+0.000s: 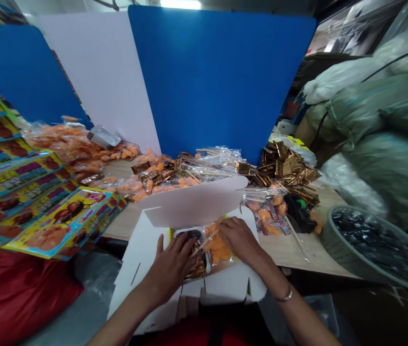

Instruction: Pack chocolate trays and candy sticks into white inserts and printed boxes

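White cardboard forms the open box (137,257) in front of the person, its lid (192,202) raised on the far side and both hands inside. The left hand (169,266) is open and palm down, its fingers loosely spread and slightly bent, the thumb standing away from them; the fingertips lie over a shiny-rimmed tray (208,266) with dark and golden-brown contents, in the middle of the box. The right hand (240,238) is bent over the bagged orange pieces (220,250), which lie just right of the tray; its fingers curl down onto the clear wrapping, but whether they pinch it or only press it I cannot tell. A silvery bracelet (286,294) circles the right wrist. Beyond the lid, wrapped sticks (218,161) and a heap of golden packets (290,166) lie on the wooden table (329,254). To the left, well apart from the hands, stand printed boxes (65,218); to the right, a round basket (333,242) holds dark wrapped items (373,240).
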`<move>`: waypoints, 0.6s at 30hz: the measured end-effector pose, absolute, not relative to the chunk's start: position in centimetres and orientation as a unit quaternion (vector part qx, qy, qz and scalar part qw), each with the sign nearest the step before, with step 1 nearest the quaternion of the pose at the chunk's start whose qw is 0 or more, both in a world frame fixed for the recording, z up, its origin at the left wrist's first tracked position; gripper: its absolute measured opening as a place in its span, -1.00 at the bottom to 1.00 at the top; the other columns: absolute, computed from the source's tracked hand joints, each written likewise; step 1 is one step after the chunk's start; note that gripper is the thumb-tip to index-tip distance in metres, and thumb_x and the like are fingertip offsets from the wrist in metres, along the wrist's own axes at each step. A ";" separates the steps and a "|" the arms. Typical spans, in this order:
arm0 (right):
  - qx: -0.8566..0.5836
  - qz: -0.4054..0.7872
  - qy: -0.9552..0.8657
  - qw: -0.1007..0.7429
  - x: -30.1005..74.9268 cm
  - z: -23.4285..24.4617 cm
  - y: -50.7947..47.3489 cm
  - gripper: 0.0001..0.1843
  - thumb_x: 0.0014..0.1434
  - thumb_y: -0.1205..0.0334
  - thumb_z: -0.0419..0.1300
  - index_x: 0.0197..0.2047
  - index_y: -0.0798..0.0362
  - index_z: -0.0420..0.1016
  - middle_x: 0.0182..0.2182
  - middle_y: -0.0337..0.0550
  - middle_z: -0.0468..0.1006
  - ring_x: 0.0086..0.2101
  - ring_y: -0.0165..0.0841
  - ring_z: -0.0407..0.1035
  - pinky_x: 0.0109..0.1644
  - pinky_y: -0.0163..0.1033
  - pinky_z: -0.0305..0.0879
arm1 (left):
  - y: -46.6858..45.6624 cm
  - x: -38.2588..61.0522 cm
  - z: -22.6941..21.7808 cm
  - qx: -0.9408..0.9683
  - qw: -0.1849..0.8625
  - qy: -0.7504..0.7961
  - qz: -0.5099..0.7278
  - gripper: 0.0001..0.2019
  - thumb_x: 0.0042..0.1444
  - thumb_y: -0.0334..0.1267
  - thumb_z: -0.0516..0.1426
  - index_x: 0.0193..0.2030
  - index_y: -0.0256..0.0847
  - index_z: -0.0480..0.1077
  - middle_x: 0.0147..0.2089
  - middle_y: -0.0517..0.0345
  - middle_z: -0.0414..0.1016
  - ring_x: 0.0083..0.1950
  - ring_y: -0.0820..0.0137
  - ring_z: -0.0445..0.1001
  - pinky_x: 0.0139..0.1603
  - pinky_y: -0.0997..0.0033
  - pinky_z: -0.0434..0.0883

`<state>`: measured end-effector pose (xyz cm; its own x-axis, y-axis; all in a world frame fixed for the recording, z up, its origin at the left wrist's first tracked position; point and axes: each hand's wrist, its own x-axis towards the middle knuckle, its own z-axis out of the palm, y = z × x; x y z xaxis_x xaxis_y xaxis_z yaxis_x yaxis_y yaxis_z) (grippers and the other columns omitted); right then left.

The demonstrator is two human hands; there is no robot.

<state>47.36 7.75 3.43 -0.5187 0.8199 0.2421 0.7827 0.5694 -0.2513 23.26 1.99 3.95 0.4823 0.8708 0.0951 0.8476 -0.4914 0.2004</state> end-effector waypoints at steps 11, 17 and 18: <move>-0.553 0.091 -0.653 0.510 51.0 5.9 11.4 -0.65 0.21 0.16 0.18 0.04 0.09 0.39 -0.17 -0.08 0.50 -0.26 -0.28 0.39 -0.16 -0.17 0.34 | 1.8 25.2 3.7 0.897 0.074 0.430 0.065 -0.52 0.34 -0.33 -0.09 0.39 -0.18 0.13 0.47 -0.06 0.05 0.49 0.09 0.00 0.32 -0.05 0.28; -0.534 0.174 -0.742 0.367 50.6 8.3 11.4 -0.74 0.19 0.12 0.14 -0.17 0.09 0.53 -0.58 -0.30 0.44 -0.54 -0.37 0.31 -0.44 -0.28 0.20 | 2.0 26.6 3.7 0.860 0.085 0.503 0.034 -0.47 0.33 -0.09 -0.01 0.38 -0.23 0.16 0.46 -0.19 0.05 0.34 -0.04 0.28 0.19 -0.17 0.36; -0.534 0.164 -0.748 0.359 50.1 8.1 10.6 -0.72 0.21 0.16 0.12 -0.09 0.10 0.51 -0.57 -0.29 0.47 -0.54 -0.35 0.34 -0.42 -0.27 0.22 | 2.0 26.8 3.7 0.856 0.084 0.508 0.032 -0.46 0.33 -0.06 -0.01 0.38 -0.24 0.15 0.46 -0.20 0.05 0.34 -0.05 0.27 0.20 -0.17 0.35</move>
